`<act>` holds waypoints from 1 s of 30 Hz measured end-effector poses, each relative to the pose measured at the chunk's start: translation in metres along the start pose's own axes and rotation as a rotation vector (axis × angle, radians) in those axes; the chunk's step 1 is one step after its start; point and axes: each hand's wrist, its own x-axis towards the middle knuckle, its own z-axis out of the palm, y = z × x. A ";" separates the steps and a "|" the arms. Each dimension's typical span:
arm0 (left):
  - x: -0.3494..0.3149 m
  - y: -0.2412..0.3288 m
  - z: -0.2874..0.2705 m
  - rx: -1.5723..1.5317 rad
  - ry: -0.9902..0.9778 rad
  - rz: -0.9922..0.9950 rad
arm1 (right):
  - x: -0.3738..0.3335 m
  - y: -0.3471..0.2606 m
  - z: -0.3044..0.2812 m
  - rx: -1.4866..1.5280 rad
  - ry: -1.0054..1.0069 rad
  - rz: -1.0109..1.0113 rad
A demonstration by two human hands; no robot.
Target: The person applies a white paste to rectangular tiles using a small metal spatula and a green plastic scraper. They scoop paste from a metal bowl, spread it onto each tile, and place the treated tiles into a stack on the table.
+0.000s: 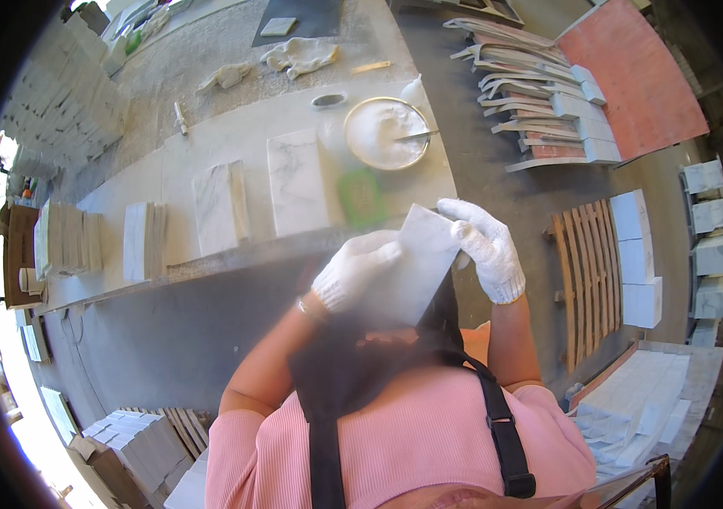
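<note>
Pinching the left edge of the white stone tile [419, 270], the gloved left grip [355, 270] is pointing inward, the left forearm [266, 346] slanting upward. Between both grips, the tile is tilting; steadying it is probably calling for light, even edge pressure. The right grip [490, 253] is pinching the upper right edge, the right forearm [510, 343] standing nearly upright.

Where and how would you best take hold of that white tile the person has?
Probably by its two long edges, one hand from each side. The white tile is a flat rectangle, with no handle or rim showing to grip. The gloved left hand is at its left edge and the right hand by its upper right corner.
</note>
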 end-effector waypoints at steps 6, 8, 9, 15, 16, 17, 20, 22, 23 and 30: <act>0.006 -0.005 -0.005 -0.226 -0.068 0.089 | 0.002 0.014 -0.002 0.316 0.070 0.094; 0.007 -0.011 -0.004 -0.616 -0.047 -0.008 | -0.002 0.022 -0.004 0.447 0.187 0.084; 0.006 -0.014 -0.001 -0.781 -0.154 0.089 | -0.005 0.027 -0.005 0.509 0.173 0.066; 0.003 -0.021 0.003 -0.384 0.021 0.081 | -0.030 0.053 -0.010 0.510 0.019 0.138; 0.002 -0.020 0.002 -0.356 0.033 0.053 | -0.034 0.057 -0.012 0.483 -0.022 0.156; 0.001 -0.020 0.002 -0.348 0.023 0.055 | -0.038 0.059 -0.017 0.602 -0.113 0.122; 0.000 -0.018 0.002 -0.330 -0.001 0.037 | -0.047 0.064 -0.025 0.613 -0.145 0.102; 0.001 -0.017 0.003 -0.347 -0.018 0.021 | -0.050 0.066 -0.029 0.484 -0.062 0.147; 0.001 -0.017 0.005 -0.370 -0.008 0.025 | -0.052 0.067 -0.030 0.424 -0.049 0.163; 0.001 -0.015 0.007 -0.412 0.036 0.047 | -0.051 0.071 -0.033 0.380 -0.064 0.186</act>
